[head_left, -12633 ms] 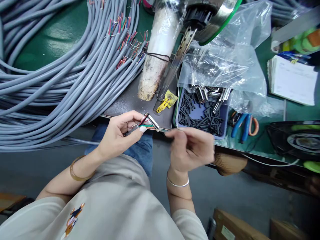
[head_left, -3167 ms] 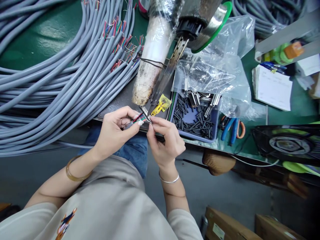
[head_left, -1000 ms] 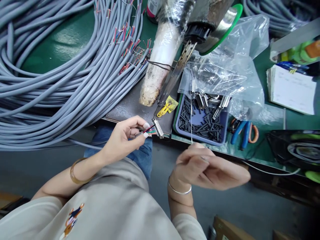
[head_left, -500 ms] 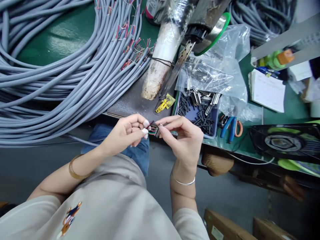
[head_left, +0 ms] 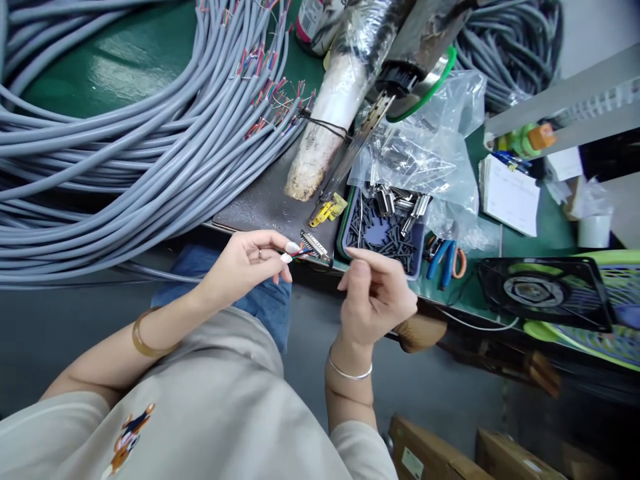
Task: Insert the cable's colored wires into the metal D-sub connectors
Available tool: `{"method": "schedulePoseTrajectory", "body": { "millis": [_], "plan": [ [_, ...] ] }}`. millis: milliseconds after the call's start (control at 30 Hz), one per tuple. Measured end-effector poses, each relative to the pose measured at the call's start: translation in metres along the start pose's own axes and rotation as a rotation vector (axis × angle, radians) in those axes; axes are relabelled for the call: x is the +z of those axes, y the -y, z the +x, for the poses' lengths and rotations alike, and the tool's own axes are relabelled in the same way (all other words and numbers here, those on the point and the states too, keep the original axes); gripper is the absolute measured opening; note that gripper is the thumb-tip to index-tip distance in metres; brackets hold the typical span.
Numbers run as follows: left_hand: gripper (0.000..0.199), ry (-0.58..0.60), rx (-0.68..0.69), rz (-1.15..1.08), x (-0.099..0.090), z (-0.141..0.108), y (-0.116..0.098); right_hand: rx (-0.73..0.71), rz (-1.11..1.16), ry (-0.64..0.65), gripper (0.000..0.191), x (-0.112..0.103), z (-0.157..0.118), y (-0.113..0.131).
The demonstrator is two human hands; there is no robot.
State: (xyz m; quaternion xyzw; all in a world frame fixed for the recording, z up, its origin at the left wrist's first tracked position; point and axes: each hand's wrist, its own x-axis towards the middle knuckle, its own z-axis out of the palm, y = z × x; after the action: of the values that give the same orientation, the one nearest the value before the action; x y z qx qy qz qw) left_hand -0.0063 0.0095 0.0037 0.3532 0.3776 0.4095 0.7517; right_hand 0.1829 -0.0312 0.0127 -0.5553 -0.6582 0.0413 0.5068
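Fig.: Connector (head_left: pixel 314 245) w/ coloured wires (head_left: pixel 303 253), btwn both hands near worktop's (head_left: pixel 107 73) front edge
L hand (head_left: pixel 245 263): fingers (head_left: pixel 273 265) pinched shut on wires, connector just beyond tips. R hand (head_left: pixel 376 297): fingers (head_left: pixel 375 260) curled, thumb against index, apart from connector; can't tell if anything's held. Blue-purple tray (head_left: pixel 419 263) w/ black pcs (head_left: pixel 370 233) nearby; grey cables (head_left: pixel 150 173) at L, pliers (head_left: pixel 445 262) beyond tray, on R

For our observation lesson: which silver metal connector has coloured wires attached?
The silver metal connector just beyond the left hand: thin coloured wires reach it, while none show on the other connectors in the bluish plastic tray.
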Motion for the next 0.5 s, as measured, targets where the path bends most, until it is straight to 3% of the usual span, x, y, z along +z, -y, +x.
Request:
{"method": "schedulePoseTrajectory", "body": {
  "millis": [100,233,300,400,500],
  "plan": [
    [0.016,0.023,0.001,0.021,0.0,0.0,0.002,-0.126,-0.12,0.222,0.02,-0.004,0.009,0.009],
    [0.012,0.036,-0.024,-0.085,-0.003,0.002,0.0,-0.487,-0.194,0.295,0.02,0.002,0.01,0.012],
    [0.011,0.025,-0.051,-0.145,-0.004,0.004,-0.001,-0.596,-0.199,0.345,0.017,0.007,0.009,0.012],
    [0.014,-0.004,-0.064,-0.162,-0.005,0.005,-0.002,-0.637,-0.18,0.412,0.016,0.009,0.009,0.012],
    [0.019,-0.005,-0.027,-0.135,-0.005,0.006,0.002,-0.558,-0.141,0.438,0.028,0.004,0.009,0.01]
  ]
}}
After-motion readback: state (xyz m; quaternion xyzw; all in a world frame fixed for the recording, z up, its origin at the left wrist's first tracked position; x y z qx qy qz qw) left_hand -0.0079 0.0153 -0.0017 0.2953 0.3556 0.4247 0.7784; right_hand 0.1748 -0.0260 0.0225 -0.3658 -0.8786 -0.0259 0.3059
